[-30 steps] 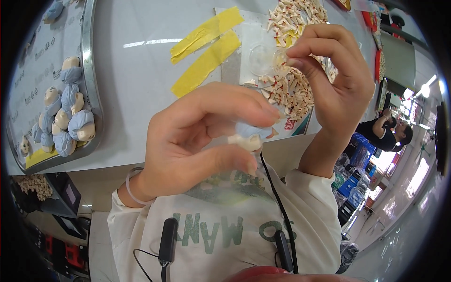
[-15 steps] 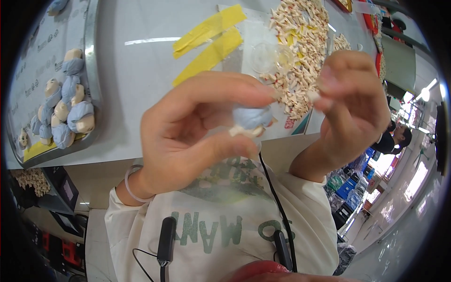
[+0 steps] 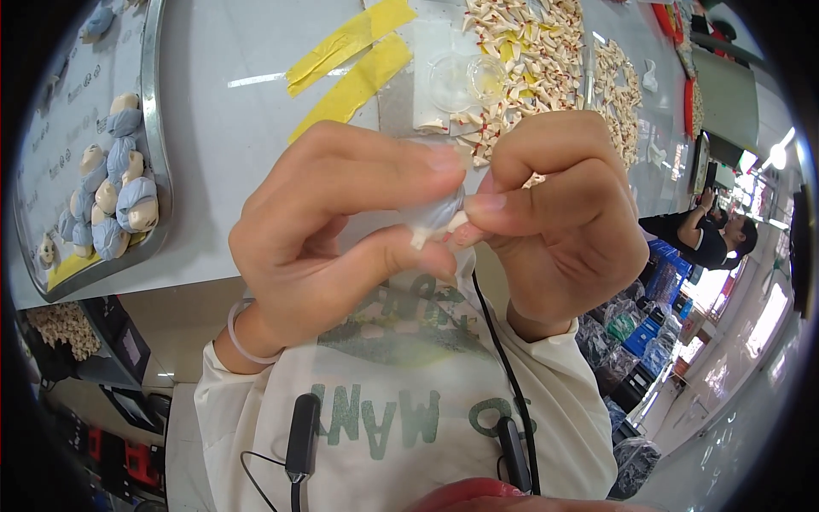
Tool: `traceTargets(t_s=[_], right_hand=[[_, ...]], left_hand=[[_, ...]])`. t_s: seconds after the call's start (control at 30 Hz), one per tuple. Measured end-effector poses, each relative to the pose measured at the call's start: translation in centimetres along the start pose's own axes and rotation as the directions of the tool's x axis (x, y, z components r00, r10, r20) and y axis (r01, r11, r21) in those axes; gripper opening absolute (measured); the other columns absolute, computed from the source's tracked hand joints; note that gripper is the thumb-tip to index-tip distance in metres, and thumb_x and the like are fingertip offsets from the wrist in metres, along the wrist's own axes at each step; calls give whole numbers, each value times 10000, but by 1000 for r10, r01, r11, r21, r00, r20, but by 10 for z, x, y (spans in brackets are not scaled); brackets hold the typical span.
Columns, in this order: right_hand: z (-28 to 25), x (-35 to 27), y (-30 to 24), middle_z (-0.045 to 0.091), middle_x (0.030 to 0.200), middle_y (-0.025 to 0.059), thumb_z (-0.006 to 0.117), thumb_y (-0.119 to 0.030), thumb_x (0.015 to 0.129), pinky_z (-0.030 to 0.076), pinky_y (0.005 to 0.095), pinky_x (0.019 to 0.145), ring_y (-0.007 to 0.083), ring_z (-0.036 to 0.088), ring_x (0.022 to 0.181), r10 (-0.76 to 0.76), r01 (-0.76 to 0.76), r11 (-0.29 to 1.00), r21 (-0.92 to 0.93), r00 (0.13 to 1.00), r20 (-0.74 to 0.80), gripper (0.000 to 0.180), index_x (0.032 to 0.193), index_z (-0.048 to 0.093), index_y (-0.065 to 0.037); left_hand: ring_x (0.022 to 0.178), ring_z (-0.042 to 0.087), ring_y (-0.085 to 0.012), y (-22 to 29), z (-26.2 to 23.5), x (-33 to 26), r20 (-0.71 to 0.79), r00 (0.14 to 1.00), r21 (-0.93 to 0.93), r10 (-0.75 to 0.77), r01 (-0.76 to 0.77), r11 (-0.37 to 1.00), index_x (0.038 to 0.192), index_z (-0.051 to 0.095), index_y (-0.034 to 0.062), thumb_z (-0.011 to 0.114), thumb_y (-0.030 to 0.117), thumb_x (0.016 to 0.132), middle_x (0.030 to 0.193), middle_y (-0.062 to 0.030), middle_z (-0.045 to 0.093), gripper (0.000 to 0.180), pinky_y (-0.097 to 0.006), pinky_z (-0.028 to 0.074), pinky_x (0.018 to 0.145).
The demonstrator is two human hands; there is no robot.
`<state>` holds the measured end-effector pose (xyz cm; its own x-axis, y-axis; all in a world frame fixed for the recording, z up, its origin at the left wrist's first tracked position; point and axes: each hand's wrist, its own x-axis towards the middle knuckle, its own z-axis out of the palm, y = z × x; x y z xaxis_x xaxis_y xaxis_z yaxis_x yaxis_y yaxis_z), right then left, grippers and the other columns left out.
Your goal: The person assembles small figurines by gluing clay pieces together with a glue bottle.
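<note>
Between thumb and fingers, my left hand (image 3: 333,205) grips a small blue-and-cream figure piece (image 3: 433,215), largely covered by the fingers. My right hand (image 3: 563,213) is closed in a pinch on a small cream piece (image 3: 459,224), pressed against the figure's right side. Both hands meet in front of my chest, above the table's near edge. Beyond them lies a wide spread of small cream pieces with red tips (image 3: 537,64). Beside that spread sit two round clear dishes (image 3: 452,83).
At left, a metal tray (image 3: 158,171) lined with printed paper holds several blue-and-cream figures (image 3: 111,192). Strips of yellow tape (image 3: 354,85) are stuck to the table. Under the table at left stands a box of cream pieces (image 3: 64,328). Another person (image 3: 717,235) works far right.
My right hand has moved left and down, bringing its small cream piece against the figure. My left hand keeps its hold, shifted slightly left. The view has shifted a little.
</note>
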<state>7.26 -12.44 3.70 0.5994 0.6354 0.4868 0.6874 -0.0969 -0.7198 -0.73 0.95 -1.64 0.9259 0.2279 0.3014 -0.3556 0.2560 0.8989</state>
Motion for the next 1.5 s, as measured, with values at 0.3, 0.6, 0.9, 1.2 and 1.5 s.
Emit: traceTargets(t_s=[0.3, 0.6, 0.9, 1.2, 1.5], right_hand=[[-4, -9, 0, 533, 731, 112, 638, 56, 609, 411, 258, 578, 156, 491, 637, 120, -125, 988, 87, 991, 52, 142, 685, 534, -3], [-56, -25, 29, 571, 961, 65, 573, 36, 636, 410, 286, 754, 218, 528, 832, 321, -294, 837, -462, 947, -21, 311, 921, 624, -79], [-47, -30, 40, 565, 839, 62, 593, 32, 642, 426, 280, 639, 206, 534, 756, 281, -261, 809, -526, 959, -43, 180, 802, 619, -45], [-56, -27, 45, 578, 770, 73, 605, 76, 637, 433, 229, 595, 154, 543, 688, 155, -209, 894, -396, 974, -164, 155, 764, 614, -13], [-64, -30, 37, 589, 820, 100, 556, 64, 737, 419, 204, 680, 124, 541, 736, 368, -336, 929, 153, 879, -302, 158, 895, 555, 70]], left_hand=[[895, 543, -231, 2, 3, -1, 32, 999, 149, 25, -29, 988, 951, 557, -20, 711, 50, 619, 949, -177, 545, 373, -285, 443, 767], [856, 548, -206, 0, 10, 3, -137, 988, 5, -65, 67, 998, 1022, 481, 5, 700, 131, 667, 985, -139, 510, 436, -246, 458, 692], [850, 542, -207, -2, 8, 3, -142, 987, 27, -73, 78, 997, 1000, 467, 25, 717, 181, 650, 978, -127, 502, 457, -241, 448, 669], [851, 534, -203, -1, 11, 5, -141, 986, 52, -91, 99, 994, 999, 470, 25, 711, 209, 660, 965, -129, 512, 454, -237, 440, 683], [909, 546, -227, 3, 15, 7, -161, 970, -104, -183, 168, 980, 1027, 453, 18, 661, 233, 722, 1020, -148, 510, 427, -252, 470, 724]])
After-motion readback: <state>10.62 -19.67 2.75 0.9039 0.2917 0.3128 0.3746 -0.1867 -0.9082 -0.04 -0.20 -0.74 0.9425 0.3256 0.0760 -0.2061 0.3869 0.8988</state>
